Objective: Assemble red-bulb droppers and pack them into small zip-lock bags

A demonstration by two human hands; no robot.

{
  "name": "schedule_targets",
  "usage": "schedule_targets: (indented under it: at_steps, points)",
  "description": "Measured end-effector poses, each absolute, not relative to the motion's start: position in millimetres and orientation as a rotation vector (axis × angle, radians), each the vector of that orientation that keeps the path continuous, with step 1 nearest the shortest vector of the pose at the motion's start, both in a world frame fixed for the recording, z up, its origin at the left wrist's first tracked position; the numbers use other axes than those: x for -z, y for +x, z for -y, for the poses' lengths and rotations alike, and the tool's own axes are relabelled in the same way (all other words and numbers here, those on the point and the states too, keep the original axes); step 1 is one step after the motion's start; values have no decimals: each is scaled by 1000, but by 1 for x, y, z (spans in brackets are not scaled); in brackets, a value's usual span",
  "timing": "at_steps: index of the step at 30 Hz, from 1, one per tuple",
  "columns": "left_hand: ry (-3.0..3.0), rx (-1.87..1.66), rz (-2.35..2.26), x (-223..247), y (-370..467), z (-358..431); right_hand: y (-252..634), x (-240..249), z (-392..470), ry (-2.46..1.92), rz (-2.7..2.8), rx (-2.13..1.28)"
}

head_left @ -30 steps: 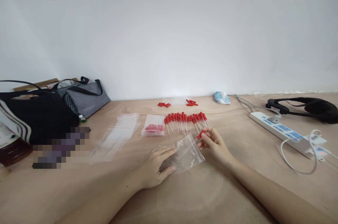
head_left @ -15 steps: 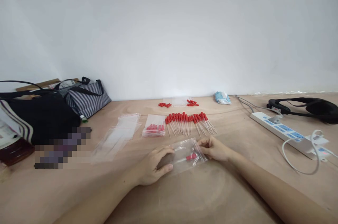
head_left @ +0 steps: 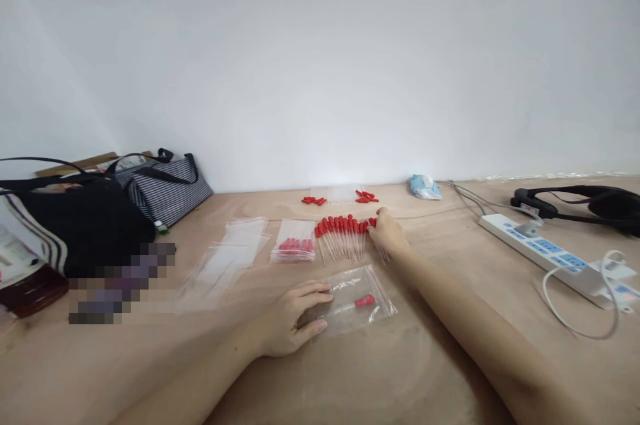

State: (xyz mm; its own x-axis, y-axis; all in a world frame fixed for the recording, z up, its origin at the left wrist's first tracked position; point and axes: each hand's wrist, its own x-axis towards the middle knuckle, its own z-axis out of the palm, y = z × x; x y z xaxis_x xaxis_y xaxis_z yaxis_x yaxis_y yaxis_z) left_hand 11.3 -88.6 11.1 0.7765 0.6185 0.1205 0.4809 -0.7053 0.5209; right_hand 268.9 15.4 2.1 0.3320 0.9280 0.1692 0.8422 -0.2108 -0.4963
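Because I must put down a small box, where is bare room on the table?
Bare table shows between the right forearm and the white power strip, and between both forearms, nearer than the bag holding one dropper. The middle is crowded: red-capped droppers, filled bags and right hand.

Dropper (head_left: pixel 366 301) in bag (head_left: pixel 353 283), dropper row (head_left: pixel 343 228) behind, power strip (head_left: pixel 549 249) right

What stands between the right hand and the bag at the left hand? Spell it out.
Nothing visible blocks the way. Thin dropper stems show just on the near side of the right hand, lying low; then tabletop, then the clear bag.
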Motion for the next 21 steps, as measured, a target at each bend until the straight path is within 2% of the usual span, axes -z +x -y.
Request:
schedule_targets:
  at_steps: [10, 15, 21]
  points:
    - [2498, -406, -830, -13, 13, 90, 279, -12, -2, -1885, 1514, -257]
    - [2522, -397, -825, -12, 13, 89, 298, 4, 40, -1333, 1251, -575]
    - [2530, -385, -834, -10, 13, 88, 280, 25, 77, -1163, 947, -832]
